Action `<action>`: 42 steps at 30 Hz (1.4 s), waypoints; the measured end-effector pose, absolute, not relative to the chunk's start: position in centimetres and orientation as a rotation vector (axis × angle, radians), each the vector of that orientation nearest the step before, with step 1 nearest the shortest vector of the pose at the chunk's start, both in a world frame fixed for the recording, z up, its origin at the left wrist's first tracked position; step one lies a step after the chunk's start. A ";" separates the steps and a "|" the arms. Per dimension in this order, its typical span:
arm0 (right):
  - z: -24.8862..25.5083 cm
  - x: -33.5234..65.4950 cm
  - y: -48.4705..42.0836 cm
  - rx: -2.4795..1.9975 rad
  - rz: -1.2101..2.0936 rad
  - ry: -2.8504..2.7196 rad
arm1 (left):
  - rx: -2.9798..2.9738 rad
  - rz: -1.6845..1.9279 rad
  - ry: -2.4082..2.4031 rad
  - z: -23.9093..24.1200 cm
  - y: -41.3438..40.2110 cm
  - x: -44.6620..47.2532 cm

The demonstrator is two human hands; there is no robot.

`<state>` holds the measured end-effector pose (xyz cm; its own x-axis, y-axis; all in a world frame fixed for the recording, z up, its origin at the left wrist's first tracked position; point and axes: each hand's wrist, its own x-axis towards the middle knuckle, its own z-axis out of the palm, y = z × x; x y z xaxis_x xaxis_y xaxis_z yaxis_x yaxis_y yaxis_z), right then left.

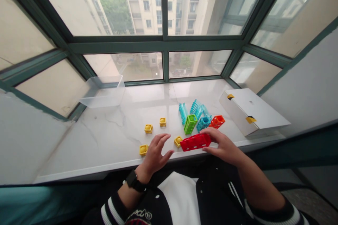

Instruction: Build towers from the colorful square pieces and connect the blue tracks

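My right hand (pixel 220 144) grips one end of a long red plastic block (pixel 195 142) with holes in its sides, tilted near the sill's front edge. Nothing is in my left hand (pixel 157 153); its fingers are apart, close to a small yellow cube (pixel 143 150). Another yellow cube (pixel 178 141) lies by the red block's left end. Farther back are two more, a yellow cube (pixel 148 128) and a yellow cube (pixel 162 122). Behind the red block stand a green block (pixel 190 124), a blue block (pixel 203 123) and an orange-red block (pixel 217 121).
Light-blue translucent curved pieces (pixel 195 109) lie behind the blocks. A clear plastic tub (pixel 102 93) stands at the back left of the white marbled sill (pixel 87 140). At the right is a white box (pixel 253 109) with yellow-black tabs. Green-framed windows (pixel 158 46) border the sill.
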<state>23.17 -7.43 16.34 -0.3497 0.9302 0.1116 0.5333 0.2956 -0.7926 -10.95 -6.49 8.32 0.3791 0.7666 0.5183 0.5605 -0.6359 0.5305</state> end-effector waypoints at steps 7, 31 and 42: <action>12.2 13.6 -6.7 -1.137 1.199 -1.669 | 2.429 0.983 1.250 8.2 -6.5 -9.1; 7.3 18.5 -8.3 -1.289 1.217 -1.539 | 2.017 -0.093 1.927 4.8 0.3 -7.9; 6.0 18.7 -7.9 -1.339 1.223 -1.544 | 2.095 -0.051 1.923 5.9 0.0 -10.1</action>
<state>18.71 -7.87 5.98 -0.1796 0.9824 -0.0519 0.2750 -0.0005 -0.9615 -10.06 -0.01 5.86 0.1049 0.9690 -0.2237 0.9794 -0.0617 0.1922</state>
